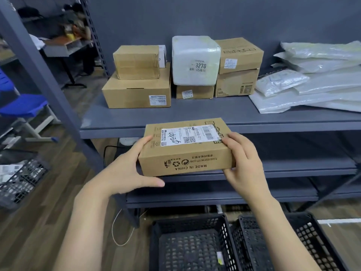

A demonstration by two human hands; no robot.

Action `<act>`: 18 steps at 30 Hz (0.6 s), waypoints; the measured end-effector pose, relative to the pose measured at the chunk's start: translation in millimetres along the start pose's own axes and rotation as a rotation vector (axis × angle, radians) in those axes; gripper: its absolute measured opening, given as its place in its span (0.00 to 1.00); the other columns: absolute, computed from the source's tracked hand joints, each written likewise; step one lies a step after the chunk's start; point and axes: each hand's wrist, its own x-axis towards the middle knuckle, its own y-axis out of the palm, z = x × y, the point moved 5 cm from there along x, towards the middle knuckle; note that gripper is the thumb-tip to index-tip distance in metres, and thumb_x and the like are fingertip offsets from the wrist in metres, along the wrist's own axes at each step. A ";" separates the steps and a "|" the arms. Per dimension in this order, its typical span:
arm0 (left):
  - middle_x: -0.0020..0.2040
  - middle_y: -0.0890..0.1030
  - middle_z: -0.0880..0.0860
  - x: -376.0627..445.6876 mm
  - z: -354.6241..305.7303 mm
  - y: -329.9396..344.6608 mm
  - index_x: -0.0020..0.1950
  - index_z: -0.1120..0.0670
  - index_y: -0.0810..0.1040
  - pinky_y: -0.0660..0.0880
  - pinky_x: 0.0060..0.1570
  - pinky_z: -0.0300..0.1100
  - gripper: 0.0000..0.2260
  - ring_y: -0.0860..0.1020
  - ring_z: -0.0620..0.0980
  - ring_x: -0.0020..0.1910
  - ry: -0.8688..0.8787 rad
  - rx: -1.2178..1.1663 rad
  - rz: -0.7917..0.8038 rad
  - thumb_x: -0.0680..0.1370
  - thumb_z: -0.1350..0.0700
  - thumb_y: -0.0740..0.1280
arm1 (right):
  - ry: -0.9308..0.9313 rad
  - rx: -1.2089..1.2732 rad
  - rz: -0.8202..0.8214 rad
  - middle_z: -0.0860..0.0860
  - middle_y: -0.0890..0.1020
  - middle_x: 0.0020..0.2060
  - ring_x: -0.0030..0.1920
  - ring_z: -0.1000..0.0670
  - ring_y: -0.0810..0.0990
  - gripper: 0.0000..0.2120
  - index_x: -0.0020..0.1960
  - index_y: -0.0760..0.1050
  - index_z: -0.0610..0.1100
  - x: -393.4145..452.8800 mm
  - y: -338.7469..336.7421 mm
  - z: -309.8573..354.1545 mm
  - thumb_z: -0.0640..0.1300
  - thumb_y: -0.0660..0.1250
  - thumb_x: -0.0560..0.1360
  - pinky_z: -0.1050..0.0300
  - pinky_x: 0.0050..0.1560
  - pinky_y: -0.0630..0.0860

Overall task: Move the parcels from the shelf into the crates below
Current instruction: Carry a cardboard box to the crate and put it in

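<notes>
A flat cardboard parcel [187, 147] with a white shipping label hangs in front of the shelf edge, above the crates. My left hand [129, 167] grips its left end, thumb underneath. My right hand [242, 161] grips its right end. On the grey shelf [214, 114] behind stand several more cardboard boxes [136, 92], a white wrapped parcel [195, 59] marked 3270, and a pile of white mailer bags [312, 85] at the right. Two black perforated crates sit on the floor below, the left crate [191, 245] and the right crate [283, 241].
A slanted grey shelf post [48, 75] runs down at the left. Another black crate [21, 180] holding parcels sits at the far left on the wooden floor. A blue chair [25, 106] stands behind it. Lower shelf boards [273, 169] lie under the top one.
</notes>
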 end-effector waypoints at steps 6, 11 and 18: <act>0.61 0.72 0.37 1.6 -9.9 -5.7 0.72 0.38 0.58 0.64 0.55 0.28 0.43 0.71 0.35 0.57 0.079 -0.053 -0.216 0.64 0.52 0.78 | -0.007 -0.001 -0.095 0.45 0.67 0.64 0.65 0.42 0.68 0.36 0.64 0.66 0.42 -0.9 -1.9 10.5 0.22 0.70 0.60 0.60 0.70 0.61; 0.55 0.70 0.30 -0.2 -8.9 -0.3 0.68 0.37 0.62 0.66 0.56 0.27 0.40 0.70 0.26 0.54 0.133 -0.094 -0.332 0.64 0.55 0.79 | 0.035 0.032 -0.036 0.44 0.62 0.68 0.68 0.42 0.67 0.34 0.65 0.64 0.44 -4.4 -4.3 9.5 0.26 0.72 0.65 0.58 0.70 0.63; 0.62 0.76 0.39 -5.3 -13.4 0.5 0.65 0.39 0.70 0.72 0.56 0.29 0.35 0.76 0.37 0.59 0.264 -0.332 -0.208 0.62 0.53 0.80 | 0.068 0.003 -0.082 0.44 0.62 0.68 0.68 0.44 0.64 0.36 0.66 0.64 0.43 -9.0 -13.5 2.5 0.26 0.72 0.63 0.58 0.71 0.60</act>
